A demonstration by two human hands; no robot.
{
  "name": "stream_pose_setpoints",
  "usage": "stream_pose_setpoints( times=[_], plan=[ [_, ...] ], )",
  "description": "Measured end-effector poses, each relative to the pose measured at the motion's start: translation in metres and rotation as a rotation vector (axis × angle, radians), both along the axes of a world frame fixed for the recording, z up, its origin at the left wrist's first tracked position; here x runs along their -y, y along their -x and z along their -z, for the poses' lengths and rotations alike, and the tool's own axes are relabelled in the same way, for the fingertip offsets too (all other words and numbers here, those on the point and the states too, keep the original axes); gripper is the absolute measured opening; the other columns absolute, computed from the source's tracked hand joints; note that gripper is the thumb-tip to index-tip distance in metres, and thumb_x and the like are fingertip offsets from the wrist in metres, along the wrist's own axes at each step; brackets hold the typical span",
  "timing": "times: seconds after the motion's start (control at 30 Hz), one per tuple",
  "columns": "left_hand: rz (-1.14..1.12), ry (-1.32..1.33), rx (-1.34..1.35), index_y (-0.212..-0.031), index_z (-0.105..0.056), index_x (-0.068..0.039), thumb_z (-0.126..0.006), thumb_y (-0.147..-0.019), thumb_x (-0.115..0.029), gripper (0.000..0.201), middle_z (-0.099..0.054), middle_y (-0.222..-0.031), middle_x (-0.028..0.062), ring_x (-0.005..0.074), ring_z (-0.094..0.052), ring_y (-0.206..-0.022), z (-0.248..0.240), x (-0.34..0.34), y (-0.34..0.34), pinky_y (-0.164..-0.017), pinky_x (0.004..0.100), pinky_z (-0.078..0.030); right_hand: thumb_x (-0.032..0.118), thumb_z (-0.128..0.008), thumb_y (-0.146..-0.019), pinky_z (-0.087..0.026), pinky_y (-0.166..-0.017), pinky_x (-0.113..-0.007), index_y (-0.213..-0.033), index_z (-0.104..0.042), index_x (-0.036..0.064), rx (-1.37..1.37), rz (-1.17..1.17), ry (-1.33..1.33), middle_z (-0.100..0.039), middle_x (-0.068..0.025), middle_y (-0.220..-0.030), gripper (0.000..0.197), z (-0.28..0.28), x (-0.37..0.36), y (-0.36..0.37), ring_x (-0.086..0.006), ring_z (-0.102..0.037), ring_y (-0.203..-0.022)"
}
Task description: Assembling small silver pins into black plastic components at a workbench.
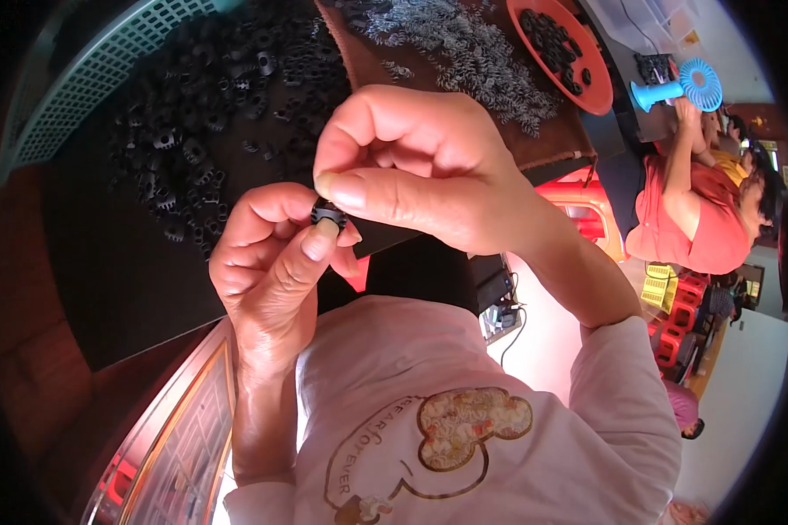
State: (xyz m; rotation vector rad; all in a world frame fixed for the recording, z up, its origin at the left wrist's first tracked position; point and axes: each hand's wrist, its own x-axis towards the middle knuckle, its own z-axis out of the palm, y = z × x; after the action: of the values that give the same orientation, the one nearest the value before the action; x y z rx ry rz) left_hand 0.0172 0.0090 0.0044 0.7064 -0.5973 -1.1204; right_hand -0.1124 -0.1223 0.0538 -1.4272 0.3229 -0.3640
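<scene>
My left hand (267, 262) pinches a small black ribbed plastic piece (327, 213) between thumb and fingers, above the near edge of the table. From the right, my right hand (420, 171) meets it, thumb and forefinger pressed together at the top of the piece. Whatever lies between those right fingertips is too small and covered to name. Left of my hands spreads a heap of similar black plastic pieces (184, 144). Beyond my right hand, a pile of small silvery pieces that look like wire springs (473, 57) lies on a brown cloth (556, 150).
A green perforated basket (83, 96) stands at the far left. At the far right, a red bowl (600, 98) holds black parts. Past it, a person in red (692, 219) sits near a blue handheld fan (700, 85). A red stool (600, 206) stands beside the table.
</scene>
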Motion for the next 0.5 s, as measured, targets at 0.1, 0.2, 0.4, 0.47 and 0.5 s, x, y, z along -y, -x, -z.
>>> stream_pose_setpoints(
  times=[0.1, 0.2, 0.4, 0.47, 0.5],
  plan=[
    [-0.008, -0.044, -0.015, -0.106, -0.057, 0.004, -0.067, -0.09, -0.009, 0.022, -0.066, -0.088, 0.0119, 0.0131, -0.062, -0.068, -0.001, -0.001, 0.0, -0.062, 0.0278, -0.053, 0.003, -0.065, -0.091, -0.046, -0.067, -0.02, -0.095, -0.06, -0.0012, 0.053, 0.041, 0.067, -0.061, -0.0016, -0.087, 0.008, 0.001, -0.002, 0.0, -0.0053, -0.057, -0.077],
    [0.004, -0.024, -0.01, -0.106, -0.057, 0.004, -0.066, -0.091, -0.008, 0.021, -0.066, -0.089, 0.0115, 0.0123, -0.061, -0.069, 0.0, 0.001, -0.001, -0.062, 0.0269, -0.053, 0.0, -0.061, -0.09, -0.05, -0.058, -0.024, -0.09, -0.058, -0.0029, 0.098, 0.094, 0.216, -0.064, -0.0068, -0.077, 0.004, 0.003, -0.003, -0.001, -0.0115, -0.066, -0.069],
    [-0.025, -0.024, 0.02, -0.105, -0.058, 0.003, -0.066, -0.091, -0.007, 0.02, -0.066, -0.09, 0.0109, 0.0109, -0.061, -0.07, 0.002, 0.0, 0.001, -0.064, 0.024, -0.052, -0.005, -0.058, -0.087, -0.05, -0.055, -0.024, -0.089, -0.058, -0.0017, 0.133, 0.151, 0.46, -0.063, -0.0066, -0.077, 0.004, 0.001, -0.01, 0.0, -0.0111, -0.066, -0.067],
    [-0.02, -0.004, 0.027, -0.105, -0.058, 0.004, -0.066, -0.09, -0.006, 0.019, -0.066, -0.09, 0.0111, 0.0108, -0.061, -0.07, 0.002, 0.0, 0.001, -0.064, 0.0236, -0.052, -0.006, -0.057, -0.087, -0.05, -0.056, -0.023, -0.09, -0.058, -0.0019, 0.17, 0.129, 0.362, -0.062, -0.0064, -0.077, 0.005, 0.0, -0.012, 0.002, -0.0117, -0.067, -0.066],
    [-0.042, -0.006, 0.019, -0.104, -0.058, 0.004, -0.066, -0.09, -0.005, 0.018, -0.066, -0.09, 0.0112, 0.0107, -0.061, -0.07, 0.003, 0.0, 0.001, -0.064, 0.0236, -0.052, -0.006, -0.058, -0.088, -0.05, -0.055, -0.024, -0.09, -0.059, -0.0016, 0.131, 0.126, 0.409, -0.062, -0.0068, -0.078, 0.005, 0.0, -0.012, 0.003, -0.0117, -0.066, -0.066]
  ],
)
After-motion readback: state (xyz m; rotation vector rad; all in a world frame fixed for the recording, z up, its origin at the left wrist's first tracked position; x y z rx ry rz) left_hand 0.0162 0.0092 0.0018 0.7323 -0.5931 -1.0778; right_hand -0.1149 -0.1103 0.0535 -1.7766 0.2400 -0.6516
